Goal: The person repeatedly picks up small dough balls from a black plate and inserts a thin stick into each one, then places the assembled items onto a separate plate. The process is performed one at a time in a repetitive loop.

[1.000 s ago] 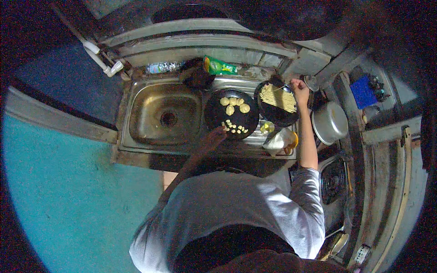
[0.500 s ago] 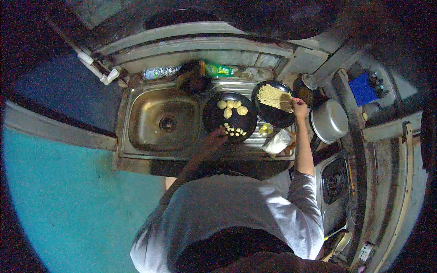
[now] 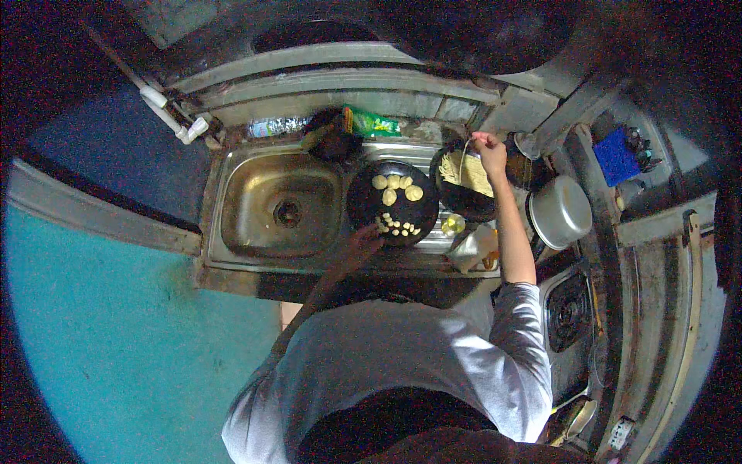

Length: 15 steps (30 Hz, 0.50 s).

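My right hand (image 3: 488, 151) is closed in a pinch on one thin pale noodle strand (image 3: 463, 158), lifted over the far right of the counter. Below it, a bundle of pale noodle strands (image 3: 478, 179) lies on a dark plate (image 3: 466, 203). To the left is a round black pan-like plate (image 3: 417, 213). Several larger pale dough rounds (image 3: 389, 196) form its far group, and small dough bits (image 3: 396, 231) lie nearer me. My left hand (image 3: 367, 238) rests at this plate's near left edge, beside the bits. Shadow hides its fingers.
A steel sink (image 3: 255, 255) is at left. Beside the right forearm are a small container of yellow liquid (image 3: 453, 224) and a white bag (image 3: 470, 251). An upturned-looking metal pot (image 3: 560, 213) and a stove burner (image 3: 568, 309) stand farther right. A green packet (image 3: 375, 124) lies at the back.
My right hand has moved away from me and slightly left, off the noodle bundle, drawing up a single strand. The left hand has shifted slightly toward me at the plate's edge.
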{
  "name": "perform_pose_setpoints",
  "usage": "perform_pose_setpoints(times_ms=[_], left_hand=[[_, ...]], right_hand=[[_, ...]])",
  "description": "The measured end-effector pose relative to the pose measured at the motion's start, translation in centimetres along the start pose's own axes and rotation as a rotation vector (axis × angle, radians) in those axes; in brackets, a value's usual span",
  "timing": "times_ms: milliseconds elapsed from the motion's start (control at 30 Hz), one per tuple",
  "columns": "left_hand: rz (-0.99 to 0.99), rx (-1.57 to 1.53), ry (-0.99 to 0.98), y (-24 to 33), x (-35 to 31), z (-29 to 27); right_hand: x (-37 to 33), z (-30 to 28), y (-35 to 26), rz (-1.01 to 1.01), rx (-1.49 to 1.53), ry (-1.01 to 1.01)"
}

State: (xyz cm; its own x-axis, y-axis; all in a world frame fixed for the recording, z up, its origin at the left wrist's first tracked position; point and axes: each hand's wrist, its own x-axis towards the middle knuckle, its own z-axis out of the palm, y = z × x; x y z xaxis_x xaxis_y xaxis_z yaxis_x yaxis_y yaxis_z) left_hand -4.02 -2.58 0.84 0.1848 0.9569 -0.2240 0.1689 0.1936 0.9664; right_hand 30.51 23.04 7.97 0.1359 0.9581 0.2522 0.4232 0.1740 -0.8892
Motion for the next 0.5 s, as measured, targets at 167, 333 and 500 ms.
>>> perform_pose_setpoints(times_ms=[167,333,500], left_hand=[[0.047,0.177,-0.012,-2.4,0.8,0.1],[0.159,0.102,-0.035,-1.4,1.3,0.6],[-0.019,-0.061,0.01,-0.6,1.8,1.3]], right_hand=[[-1.7,-0.6,-0.1,-0.005,0.036,-0.053],[-4.3,-2.6,6.2,0.089,-0.204,0.162],[-5.3,-6.1,13.9,0.224,-0.46,0.261]])
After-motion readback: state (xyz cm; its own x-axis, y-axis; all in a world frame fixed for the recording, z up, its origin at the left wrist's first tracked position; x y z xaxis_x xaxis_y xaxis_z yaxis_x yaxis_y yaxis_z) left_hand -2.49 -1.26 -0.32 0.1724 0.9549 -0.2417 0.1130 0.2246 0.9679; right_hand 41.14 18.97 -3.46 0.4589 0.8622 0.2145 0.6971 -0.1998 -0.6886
